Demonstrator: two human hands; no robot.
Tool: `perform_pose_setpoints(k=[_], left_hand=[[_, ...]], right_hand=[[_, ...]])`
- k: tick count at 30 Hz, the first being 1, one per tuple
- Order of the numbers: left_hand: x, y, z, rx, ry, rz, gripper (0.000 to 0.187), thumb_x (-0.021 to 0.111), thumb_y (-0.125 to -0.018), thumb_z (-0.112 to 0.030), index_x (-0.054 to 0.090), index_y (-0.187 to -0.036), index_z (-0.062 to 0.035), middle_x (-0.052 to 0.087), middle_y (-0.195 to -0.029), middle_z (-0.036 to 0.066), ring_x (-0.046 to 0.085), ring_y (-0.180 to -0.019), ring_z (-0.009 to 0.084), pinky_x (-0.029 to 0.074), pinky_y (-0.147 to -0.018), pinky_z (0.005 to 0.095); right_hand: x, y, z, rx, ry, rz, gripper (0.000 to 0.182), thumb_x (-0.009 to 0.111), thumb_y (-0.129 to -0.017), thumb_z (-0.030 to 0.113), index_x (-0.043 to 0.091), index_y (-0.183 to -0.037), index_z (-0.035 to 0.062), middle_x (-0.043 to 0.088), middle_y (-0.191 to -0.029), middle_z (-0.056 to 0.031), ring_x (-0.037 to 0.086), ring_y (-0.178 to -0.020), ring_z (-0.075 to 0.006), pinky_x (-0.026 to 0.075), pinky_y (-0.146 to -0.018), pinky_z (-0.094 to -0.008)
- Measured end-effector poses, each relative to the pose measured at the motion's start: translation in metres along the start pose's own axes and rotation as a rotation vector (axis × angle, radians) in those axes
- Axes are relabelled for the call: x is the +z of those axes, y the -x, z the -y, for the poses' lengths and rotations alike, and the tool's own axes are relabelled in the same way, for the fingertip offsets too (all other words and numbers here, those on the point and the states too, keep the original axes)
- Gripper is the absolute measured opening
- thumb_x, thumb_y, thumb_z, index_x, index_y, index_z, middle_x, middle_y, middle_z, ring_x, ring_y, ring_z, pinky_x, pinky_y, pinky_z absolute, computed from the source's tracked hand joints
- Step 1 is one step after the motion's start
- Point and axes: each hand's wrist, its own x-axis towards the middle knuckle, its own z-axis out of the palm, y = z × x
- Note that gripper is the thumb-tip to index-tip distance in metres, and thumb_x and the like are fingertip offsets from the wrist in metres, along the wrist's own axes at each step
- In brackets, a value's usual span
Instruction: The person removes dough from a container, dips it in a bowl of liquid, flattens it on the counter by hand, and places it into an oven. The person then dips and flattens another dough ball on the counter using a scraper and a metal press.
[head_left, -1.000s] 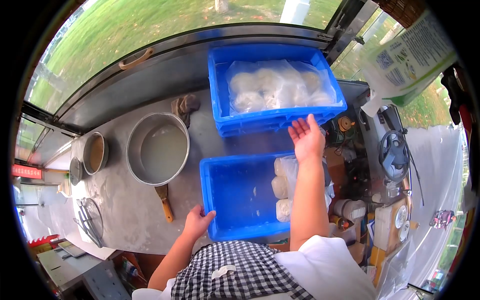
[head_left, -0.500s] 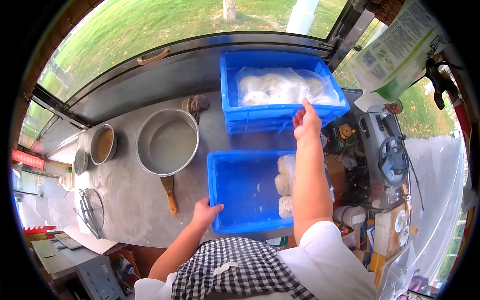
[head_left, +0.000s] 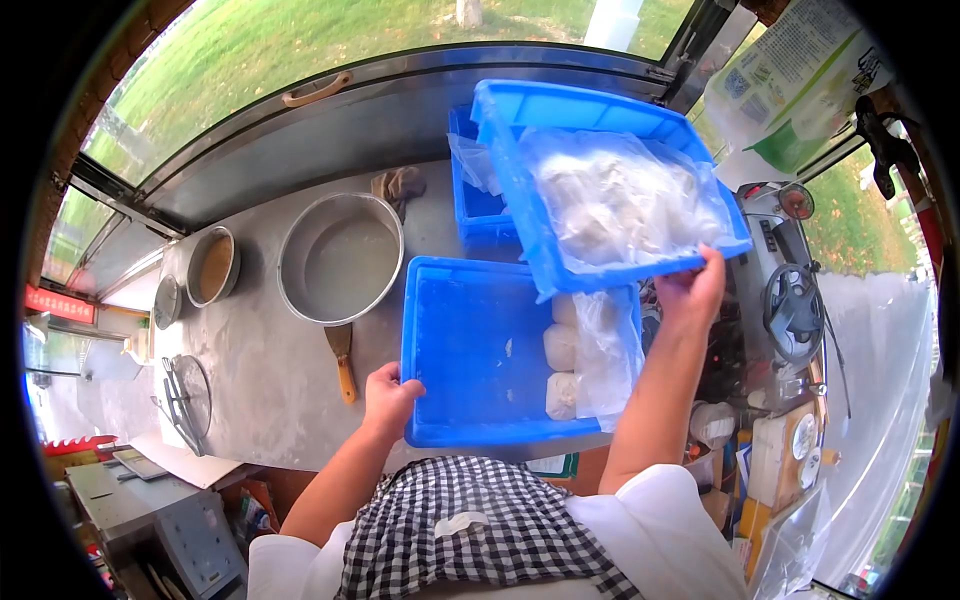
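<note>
My right hand (head_left: pixel 694 288) grips the near rim of a blue crate (head_left: pixel 545 240), which is raised and tilted. Inside it, pale dough lies under a plastic sheet (head_left: pixel 630 200). Beneath shows another blue crate (head_left: pixel 485 228) with some plastic in it. My left hand (head_left: pixel 392 398) is closed on the left rim of a nearer blue crate (head_left: pixel 470 350) on the metal table. Several dough balls (head_left: pixel 561 396) sit in that crate's right part, beside a plastic sheet (head_left: pixel 607 365) that partly covers its right end.
On the metal table (head_left: pixel 265 390) stand a large metal basin (head_left: pixel 340 260) of cloudy liquid and a smaller bowl (head_left: pixel 213 268) with brown contents. A scraper (head_left: pixel 342 365), a cloth (head_left: pixel 398 187) and a wire rack (head_left: pixel 185 400) lie about. A steering wheel (head_left: pixel 793 312) is at right.
My right hand has lifted the top far crate and shifted it rightward, uncovering the one below. The nearer crate appears slightly farther up and left in view, with more of its plastic sheet showing.
</note>
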Motion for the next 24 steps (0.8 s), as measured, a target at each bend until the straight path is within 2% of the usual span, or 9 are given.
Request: perform_pose_setpoints(k=[1,3,5,6,8,12,16,21,24], left_hand=[[-0.004,0.003,-0.005,-0.007,0.011,-0.008,0.031,0.065,-0.075,0.007,0.07,-0.105,0.0115,0.073,-0.092,0.014,0.07,-0.076,0.0205,0.059,-0.071,0.0344],[-0.011,0.014,-0.019,-0.004,0.07,-0.021,0.028,0.066,-0.073,0.006,0.07,-0.101,0.0092,0.072,-0.087,0.011,0.068,-0.073,0.0174,0.057,-0.069,0.032],[-0.017,0.022,-0.031,0.006,0.116,-0.026,0.029,0.067,-0.072,0.006,0.07,-0.101,0.0083,0.072,-0.086,0.009,0.067,-0.072,0.0169,0.057,-0.068,0.0314],[-0.022,0.025,-0.034,0.008,0.124,-0.034,0.029,0.066,-0.072,0.006,0.07,-0.101,0.0081,0.072,-0.086,0.01,0.067,-0.072,0.0172,0.057,-0.069,0.0318],[-0.03,0.031,-0.037,0.014,0.137,-0.047,0.03,0.066,-0.072,0.006,0.07,-0.101,0.0077,0.072,-0.086,0.01,0.068,-0.072,0.0178,0.058,-0.069,0.0327],[-0.052,0.036,-0.044,0.028,0.156,-0.05,0.027,0.066,-0.069,0.006,0.07,-0.096,0.0056,0.072,-0.086,0.01,0.067,-0.072,0.0182,0.057,-0.069,0.0332],[-0.061,0.047,-0.056,0.028,0.19,-0.129,0.027,0.064,-0.068,0.006,0.07,-0.094,0.0046,0.072,-0.087,0.01,0.067,-0.072,0.0189,0.057,-0.069,0.0331],[-0.071,0.049,-0.081,0.02,0.3,-0.134,0.042,0.06,-0.07,0.006,0.067,-0.111,0.0075,0.074,-0.098,0.015,0.074,-0.082,0.0246,0.063,-0.078,0.0363],[-0.069,0.027,-0.109,0.066,0.333,-0.091,0.042,0.06,-0.072,0.004,0.067,-0.113,0.0074,0.074,-0.099,0.015,0.073,-0.082,0.0251,0.063,-0.078,0.0357]], right_hand=[[-0.019,-0.005,0.016,-0.018,-0.005,0.002,0.012,0.067,-0.086,0.02,0.057,-0.089,0.0143,0.057,-0.083,-0.0008,0.057,-0.078,-0.0201,0.048,-0.08,-0.0438],[-0.04,0.006,0.042,-0.08,-0.005,-0.024,0.035,0.063,-0.088,0.023,0.063,-0.119,0.0055,0.067,-0.116,-0.012,0.064,-0.112,-0.0337,0.048,-0.106,-0.0574],[-0.05,0.033,0.071,-0.172,0.036,-0.075,0.056,0.063,-0.088,0.026,0.057,-0.138,0.0025,0.063,-0.137,-0.0172,0.059,-0.13,-0.0382,0.042,-0.115,-0.0594],[-0.061,0.044,0.084,-0.213,0.082,-0.043,0.062,0.064,-0.087,0.026,0.054,-0.143,0.0029,0.062,-0.14,-0.0166,0.058,-0.13,-0.039,0.043,-0.114,-0.0586],[-0.082,0.067,0.112,-0.272,0.102,0.002,0.049,0.071,-0.081,0.019,0.063,-0.126,0.0032,0.069,-0.12,-0.0122,0.066,-0.115,-0.033,0.053,-0.105,-0.0529],[-0.108,0.102,0.138,-0.554,0.163,-0.223,0.064,0.07,-0.079,0.021,0.057,-0.139,0.001,0.063,-0.135,-0.0148,0.061,-0.124,-0.0357,0.049,-0.11,-0.0517],[-0.157,0.129,0.162,-0.558,0.148,-0.27,0.07,0.069,-0.08,0.024,0.054,-0.145,0.003,0.061,-0.139,-0.0152,0.058,-0.127,-0.0364,0.047,-0.111,-0.0515],[-0.208,0.152,0.159,-0.554,0.06,-0.373,0.072,0.066,-0.078,0.025,0.053,-0.145,0.0036,0.059,-0.141,-0.0143,0.056,-0.13,-0.0385,0.046,-0.111,-0.0551],[-0.223,0.163,0.149,-0.489,0.016,-0.497,0.071,0.066,-0.074,0.024,0.056,-0.141,0.0045,0.061,-0.137,-0.0141,0.058,-0.126,-0.0384,0.047,-0.109,-0.0565]])
